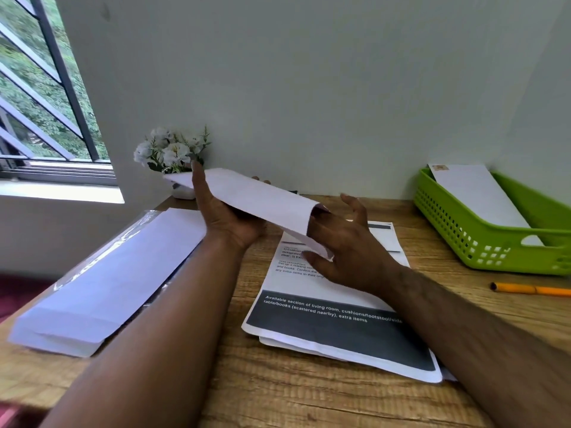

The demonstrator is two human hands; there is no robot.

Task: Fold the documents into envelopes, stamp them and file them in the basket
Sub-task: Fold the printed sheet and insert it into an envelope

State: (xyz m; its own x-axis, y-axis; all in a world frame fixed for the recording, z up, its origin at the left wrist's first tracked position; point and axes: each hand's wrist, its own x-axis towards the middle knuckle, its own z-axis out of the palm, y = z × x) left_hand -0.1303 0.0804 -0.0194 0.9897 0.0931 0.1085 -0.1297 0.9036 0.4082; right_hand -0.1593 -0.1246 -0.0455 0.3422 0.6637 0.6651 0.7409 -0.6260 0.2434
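Note:
A long white envelope (262, 199) is held in the air above the wooden desk (309, 393), tilted down to the right. My left hand (225, 217) grips it from below near its middle. My right hand (346, 242) is at its open end, with fingers pushed inside the mouth. Under the hands lies a stack of printed documents (333, 322) with dark bands. A pile of white envelopes in clear wrap (105, 279) lies at the left. The green basket (482, 239) at the right holds a stamped envelope (475, 193).
An orange pencil (531, 289) lies on the desk in front of the basket. A small pot of white flowers (173, 152) stands against the wall behind the held envelope. A window is at the far left.

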